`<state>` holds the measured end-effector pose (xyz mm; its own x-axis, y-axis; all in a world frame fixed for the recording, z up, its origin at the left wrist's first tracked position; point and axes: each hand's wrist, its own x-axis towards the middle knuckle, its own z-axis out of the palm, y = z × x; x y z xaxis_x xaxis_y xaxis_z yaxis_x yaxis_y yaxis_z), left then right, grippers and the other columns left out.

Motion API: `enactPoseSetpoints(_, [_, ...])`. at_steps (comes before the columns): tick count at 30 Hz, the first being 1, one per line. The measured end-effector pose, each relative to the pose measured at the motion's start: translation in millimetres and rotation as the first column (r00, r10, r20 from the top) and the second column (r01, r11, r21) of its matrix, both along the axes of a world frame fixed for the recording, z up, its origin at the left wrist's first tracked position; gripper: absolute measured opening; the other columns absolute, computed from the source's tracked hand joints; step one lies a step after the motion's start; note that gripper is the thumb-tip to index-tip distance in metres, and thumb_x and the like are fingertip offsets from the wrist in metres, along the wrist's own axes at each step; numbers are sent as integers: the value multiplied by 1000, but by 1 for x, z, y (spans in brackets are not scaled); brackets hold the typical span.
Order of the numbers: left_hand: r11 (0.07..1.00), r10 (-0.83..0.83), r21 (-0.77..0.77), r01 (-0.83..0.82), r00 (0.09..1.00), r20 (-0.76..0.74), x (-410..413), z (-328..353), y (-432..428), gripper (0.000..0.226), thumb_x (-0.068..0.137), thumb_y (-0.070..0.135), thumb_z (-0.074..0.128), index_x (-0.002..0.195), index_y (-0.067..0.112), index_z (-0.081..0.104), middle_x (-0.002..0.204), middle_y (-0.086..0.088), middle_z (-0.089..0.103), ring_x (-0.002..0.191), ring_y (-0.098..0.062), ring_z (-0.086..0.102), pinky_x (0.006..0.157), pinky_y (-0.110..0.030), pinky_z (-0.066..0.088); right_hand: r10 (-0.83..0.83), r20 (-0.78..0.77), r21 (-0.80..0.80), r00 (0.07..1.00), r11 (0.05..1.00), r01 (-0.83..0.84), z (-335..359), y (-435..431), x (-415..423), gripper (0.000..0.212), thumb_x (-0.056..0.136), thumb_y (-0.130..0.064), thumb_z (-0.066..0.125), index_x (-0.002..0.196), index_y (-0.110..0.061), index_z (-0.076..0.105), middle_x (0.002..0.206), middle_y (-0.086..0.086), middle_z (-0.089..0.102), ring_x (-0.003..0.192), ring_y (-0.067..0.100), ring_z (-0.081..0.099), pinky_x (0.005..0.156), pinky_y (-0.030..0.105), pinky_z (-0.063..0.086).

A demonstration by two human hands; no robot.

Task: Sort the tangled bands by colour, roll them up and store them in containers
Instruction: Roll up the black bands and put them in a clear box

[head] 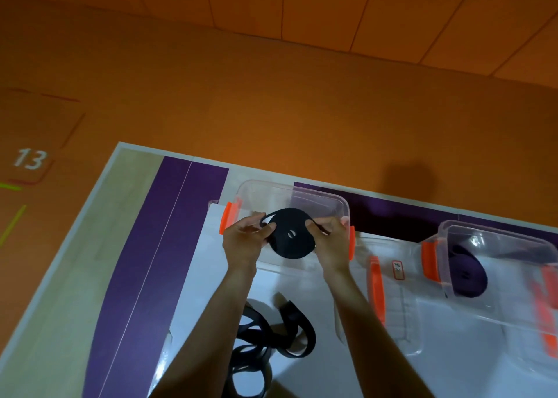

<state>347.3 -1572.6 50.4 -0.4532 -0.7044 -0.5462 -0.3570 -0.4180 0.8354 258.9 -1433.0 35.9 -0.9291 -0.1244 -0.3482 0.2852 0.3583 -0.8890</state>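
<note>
A rolled black band (291, 236) is held over a clear container (332, 201) with orange clips. My left hand (244, 240) pinches the roll's left edge, where a loose end loops out. My right hand (330, 242) grips its right edge. A second clear container (510, 252) at the right holds a rolled purple band (466, 274). A loose tangle of dark band (268, 340) lies on the table between my forearms.
A clear lid with an orange clip (392, 304) lies between the two containers. The table (129, 246) has a purple strip along its left and back, and its edges drop to an orange floor. A white "13" mark (30, 158) shows on the floor.
</note>
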Motion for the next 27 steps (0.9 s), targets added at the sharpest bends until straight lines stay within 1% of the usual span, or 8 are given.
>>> enactPoseSetpoints(3, [984,-26,-175,42,995,94,-15,-23,-1,27,81,-1,88,107,3,81,101,-14,80,97,-35,76,93,-51,62,161,-6,206,987,966,-156,-11,-4,-9,9,99,-7,71,103,0,66,95,-2,67,100,23,69,74,15,47])
enactPoseSetpoints(5, [961,-40,-263,86,984,174,-26,-35,0,25,82,5,89,106,3,82,100,-13,81,95,-32,77,92,-40,62,222,45,319,974,921,-224,-17,-10,-13,19,102,-9,66,116,1,58,105,7,69,106,29,69,80,26,50])
enactPoseSetpoints(7, [950,-50,-290,116,973,225,-37,-45,-2,25,83,8,89,106,2,82,105,-13,81,99,-31,77,93,-30,59,272,150,404,951,861,-310,-24,-15,-19,30,105,-13,63,129,-2,49,117,17,71,108,34,71,84,36,55])
enactPoseSetpoints(10, [948,-116,-241,207,931,345,-53,-59,-7,28,87,15,87,112,4,81,116,-12,79,109,-30,75,104,-32,53,299,300,459,906,788,-412,-34,-20,-28,42,104,-15,64,138,-3,43,125,23,67,113,38,69,88,41,57])
enactPoseSetpoints(15, [939,-178,-173,299,849,498,-67,-78,-16,32,89,24,85,117,9,80,124,-8,77,115,-27,73,105,-32,53,254,395,448,883,785,-427,-54,-25,-37,47,99,-7,69,140,2,47,133,24,64,119,40,68,99,46,58])
enactPoseSetpoints(17, [940,-183,-161,300,844,505,-72,-83,-18,31,91,24,84,117,10,79,124,-8,77,115,-27,73,105,-32,52,236,417,430,878,800,-419,-60,-26,-38,47,99,-5,68,140,3,47,132,25,65,117,41,69,99,47,59])
enactPoseSetpoints(22, [930,-174,-184,317,824,540,-77,-95,-17,32,94,29,80,120,11,78,125,-8,76,115,-26,72,105,-30,51,273,414,434,868,779,-452,-71,-26,-42,45,99,-7,64,139,4,48,127,23,66,120,36,65,89,36,53])
enactPoseSetpoints(27, [927,-144,-214,307,819,555,-77,-101,-15,30,93,27,81,117,8,77,123,-11,76,112,-30,71,107,-37,52,271,400,438,876,782,-442,-81,-25,-42,20,98,-8,62,108,9,68,101,21,69,98,32,67,77,30,48])
